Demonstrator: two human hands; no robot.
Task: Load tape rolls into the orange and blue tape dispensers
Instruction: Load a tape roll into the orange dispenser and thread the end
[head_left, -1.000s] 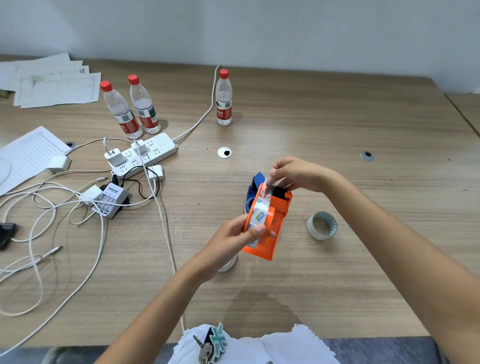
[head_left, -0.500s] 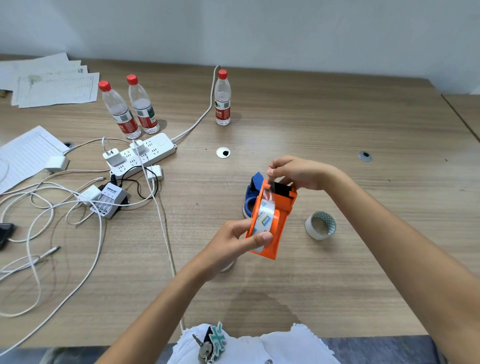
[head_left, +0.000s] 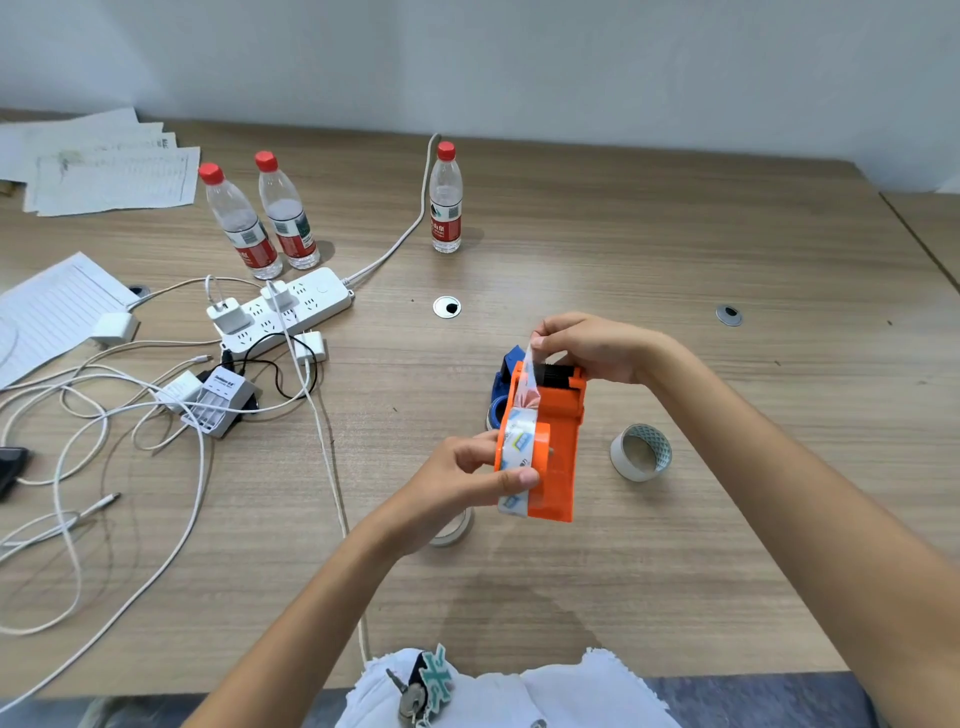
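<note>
My left hand (head_left: 457, 480) holds the orange tape dispenser (head_left: 558, 447) above the table, thumb pressed on the clear tape roll (head_left: 519, 441) seated in it. My right hand (head_left: 587, 345) pinches the free end of the clear tape (head_left: 530, 374) and holds it up over the dispenser's black roller at the far end. The blue tape dispenser (head_left: 504, 384) lies on the table just behind the orange one, mostly hidden. A spare tape roll (head_left: 641, 451) stands on the table to the right. Another roll (head_left: 452, 527) lies partly hidden under my left hand.
Three water bottles (head_left: 447, 202) stand at the back. A white power strip (head_left: 280, 312) with chargers and tangled white cables (head_left: 104, 415) fills the left side. Papers (head_left: 109, 171) lie at the far left. Keys (head_left: 415, 686) hang near the table's front edge.
The orange dispenser has swung from tilted to nearly upright. My right hand has stretched the tape end further up over the roller.
</note>
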